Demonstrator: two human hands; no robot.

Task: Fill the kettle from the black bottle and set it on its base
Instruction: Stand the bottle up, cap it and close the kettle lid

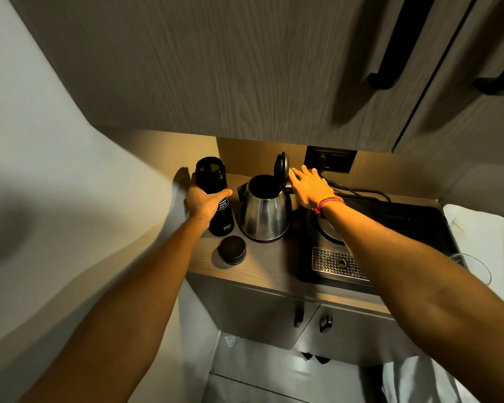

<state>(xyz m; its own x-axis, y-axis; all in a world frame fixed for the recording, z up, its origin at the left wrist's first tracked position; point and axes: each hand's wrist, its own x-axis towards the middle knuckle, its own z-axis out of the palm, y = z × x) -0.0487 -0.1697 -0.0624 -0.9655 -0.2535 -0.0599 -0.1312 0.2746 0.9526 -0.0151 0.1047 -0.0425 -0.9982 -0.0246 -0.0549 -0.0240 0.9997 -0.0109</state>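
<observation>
A steel kettle [264,216] stands on the wooden counter [262,266] with its black lid [282,169] flipped upright and its mouth open. Left of it stands the uncapped black bottle [216,196]; my left hand [202,202] is wrapped around its middle. The bottle's black cap [232,251] lies on the counter in front. My right hand [308,185] is over the kettle's handle, fingers spread and touching the lid's back. The round kettle base [329,229] sits on a black tray [413,228] to the right, partly hidden by my right forearm.
A perforated metal drip grate [332,261] lies at the tray's front. A cord [361,191] runs from the base to a wall socket [330,159]. Wooden wall cabinets [245,68] hang low overhead. A white wall is on the left, cupboard doors [274,312] are below.
</observation>
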